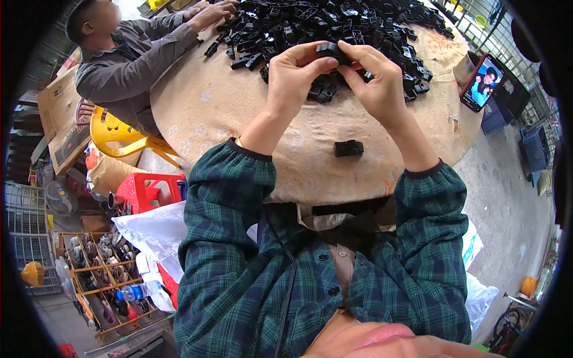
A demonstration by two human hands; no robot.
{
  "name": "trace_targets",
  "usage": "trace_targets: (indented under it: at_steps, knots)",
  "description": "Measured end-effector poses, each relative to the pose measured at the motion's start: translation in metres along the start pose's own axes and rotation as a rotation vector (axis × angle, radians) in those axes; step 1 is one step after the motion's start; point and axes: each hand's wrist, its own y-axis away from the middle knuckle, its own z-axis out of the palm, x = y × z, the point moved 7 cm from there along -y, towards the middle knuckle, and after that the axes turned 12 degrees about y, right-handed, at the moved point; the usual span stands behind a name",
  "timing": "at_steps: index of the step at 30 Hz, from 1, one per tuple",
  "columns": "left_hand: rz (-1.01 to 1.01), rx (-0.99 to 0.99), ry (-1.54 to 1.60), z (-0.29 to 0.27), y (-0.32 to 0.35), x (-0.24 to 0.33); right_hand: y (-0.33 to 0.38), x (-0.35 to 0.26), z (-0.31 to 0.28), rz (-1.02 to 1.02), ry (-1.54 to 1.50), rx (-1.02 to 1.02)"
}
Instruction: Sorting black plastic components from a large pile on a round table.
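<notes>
My left hand [293, 73] and my right hand [377, 77] meet above a round table [209, 107] covered in tan cloth. Together they pinch one small black plastic part [333, 49] between the fingertips. Just beyond the hands lies a big heap of several similar black plastic parts [310, 24]. A single black plastic piece [348, 148] lies alone on the cloth, close to the table's near edge, between my forearms. My sleeves are dark green plaid.
Another person in a grey jacket [128, 59] sits at the table's left, hands at the heap. A phone [482, 82] with a lit screen leans at the right rim. A yellow chair [119, 134], red stool [149, 191], white bags and a wooden rack stand left.
</notes>
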Motion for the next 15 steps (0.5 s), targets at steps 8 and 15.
trace_targets:
  at_steps: [8,15]
  knots:
    - [-0.105,0.069,0.248,0.004,0.007,-0.009,0.003,-0.016,0.002,-0.124,0.240,0.121]
    - [0.050,-0.052,0.079,0.013,0.005,0.019,0.001,-0.001,-0.002,0.020,0.022,0.185]
